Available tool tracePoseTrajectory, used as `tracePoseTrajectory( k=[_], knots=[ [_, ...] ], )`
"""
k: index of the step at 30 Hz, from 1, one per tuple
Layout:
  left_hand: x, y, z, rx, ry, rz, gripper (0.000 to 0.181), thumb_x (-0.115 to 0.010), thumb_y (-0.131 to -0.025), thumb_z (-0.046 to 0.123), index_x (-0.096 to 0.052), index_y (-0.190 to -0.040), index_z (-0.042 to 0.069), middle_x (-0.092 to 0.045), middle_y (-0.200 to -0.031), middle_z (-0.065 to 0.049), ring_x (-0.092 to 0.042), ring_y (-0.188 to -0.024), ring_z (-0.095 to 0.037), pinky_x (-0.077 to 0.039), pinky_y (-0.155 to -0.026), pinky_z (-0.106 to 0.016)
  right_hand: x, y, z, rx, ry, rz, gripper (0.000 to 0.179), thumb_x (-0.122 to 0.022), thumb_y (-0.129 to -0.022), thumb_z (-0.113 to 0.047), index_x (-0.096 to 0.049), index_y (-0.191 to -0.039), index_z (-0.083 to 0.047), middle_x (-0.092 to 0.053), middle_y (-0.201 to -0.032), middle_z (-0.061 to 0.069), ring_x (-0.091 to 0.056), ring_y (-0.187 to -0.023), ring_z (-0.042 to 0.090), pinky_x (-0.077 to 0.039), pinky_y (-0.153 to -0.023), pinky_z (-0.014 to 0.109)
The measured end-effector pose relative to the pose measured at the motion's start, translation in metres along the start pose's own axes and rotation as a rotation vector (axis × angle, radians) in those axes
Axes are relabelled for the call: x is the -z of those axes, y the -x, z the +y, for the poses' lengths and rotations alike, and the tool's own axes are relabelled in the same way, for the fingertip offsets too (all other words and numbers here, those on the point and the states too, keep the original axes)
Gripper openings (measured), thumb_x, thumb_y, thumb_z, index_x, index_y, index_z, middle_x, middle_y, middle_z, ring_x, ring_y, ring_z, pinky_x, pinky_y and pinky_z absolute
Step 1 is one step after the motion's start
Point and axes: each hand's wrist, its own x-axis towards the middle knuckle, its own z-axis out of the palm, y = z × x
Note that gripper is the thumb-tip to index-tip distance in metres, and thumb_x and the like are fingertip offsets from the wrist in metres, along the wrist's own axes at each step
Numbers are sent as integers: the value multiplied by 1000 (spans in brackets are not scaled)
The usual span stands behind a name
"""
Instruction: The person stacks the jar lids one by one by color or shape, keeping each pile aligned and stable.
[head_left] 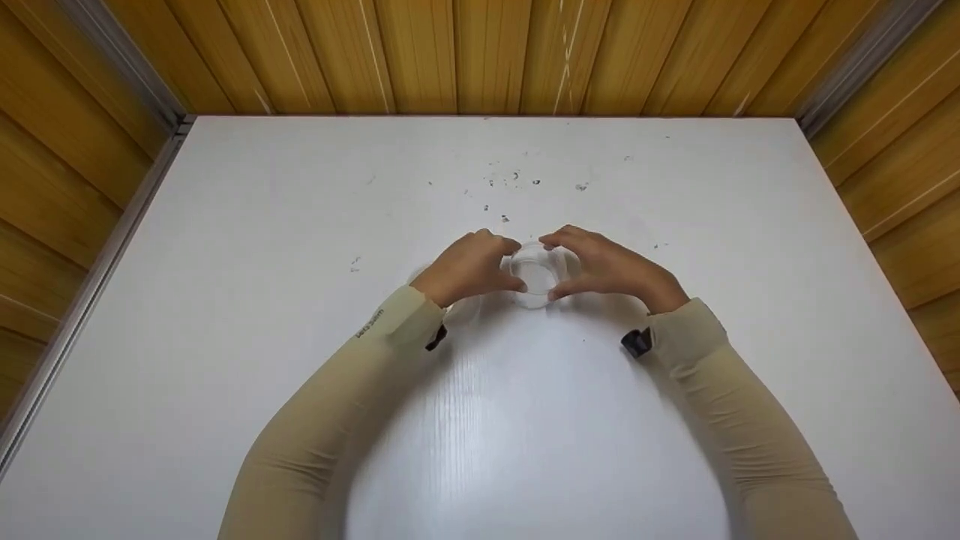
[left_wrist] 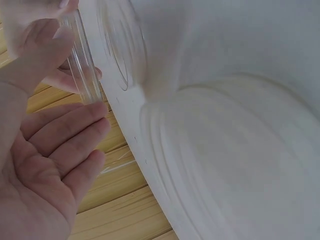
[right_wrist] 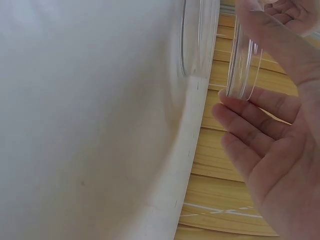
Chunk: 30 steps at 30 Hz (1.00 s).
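Both hands hold a clear, shallow round lid (left_wrist: 82, 57) between them, raised off the white table. My left hand (head_left: 472, 266) grips its left edge between thumb and fingers. On the opposite edge, my right hand (head_left: 607, 262) pinches it the same way, seen close up in the right wrist view. Directly beneath, apart from the lid, a clear round container (right_wrist: 197, 40) stands on the table. A larger pale, see-through round object (left_wrist: 235, 160) sits by the left wrist, mostly covered by that hand in the head view; its kind is unclear.
The white table (head_left: 225, 262) carries small dark marks (head_left: 536, 181) beyond the hands. Yellow wood-look panels (head_left: 487, 56) border it at the back and both sides. Dark wrist devices (head_left: 636, 343) show at the sleeve cuffs.
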Motion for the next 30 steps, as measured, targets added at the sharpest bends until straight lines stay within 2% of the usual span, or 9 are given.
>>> tracePoseTrajectory(
  k=[3, 5, 11, 16, 25, 30],
  knots=[
    [-2, 2, -1, 12, -18, -1, 50, -79, -79, 30, -66, -121, 6, -71, -111, -6, -60, -94, -19, -49, -85, -35, -3, -1, -2, -11, 11, -8, 80, -84, -73, -31, -46, -139, -3, -53, -131, 12, -50, -121, 27, -41, -105, 45],
    [-3, 4, -1, 9, -21, 1, 50, -79, -79, 29, -66, -120, 6, -72, -109, -6, -61, -92, -19, -49, -83, -34, -4, -2, -3, -12, 14, -13, 81, -84, -73, -29, -46, -139, -2, -52, -131, 13, -51, -120, 27, -41, -104, 46],
    [-8, 5, -2, -15, -64, -4, 43, -80, -78, 29, -69, -112, 5, -71, -89, -4, -52, -73, -15, -44, -68, -29, -8, -3, -6, -32, 37, -38, 81, -84, -74, -28, -45, -139, 0, -52, -132, 13, -51, -120, 28, -41, -105, 45],
    [-10, 4, -2, -6, -100, -16, 44, -80, -78, 30, -69, -112, 5, -68, -80, -3, -46, -66, -13, -40, -62, -27, -10, -3, -8, -31, 54, -41, 81, -84, -73, -27, -46, -138, 1, -52, -132, 14, -52, -119, 28, -42, -104, 44],
    [-12, 4, -2, -3, -125, -15, 39, -80, -77, 31, -70, -104, 4, -67, -76, -3, -48, -68, -16, -43, -65, -29, -12, -3, -10, -34, 76, -47, 83, -84, -72, -29, -45, -139, 2, -53, -132, 14, -52, -119, 27, -41, -105, 43],
    [-12, 3, -2, -1, -140, -17, 42, -80, -77, 32, -70, -107, 4, -68, -80, -4, -50, -70, -16, -47, -68, -32, -12, -4, -11, -39, 87, -48, 84, -85, -72, -30, -46, -139, 2, -53, -131, 14, -52, -117, 27, -42, -103, 42]
  ],
)
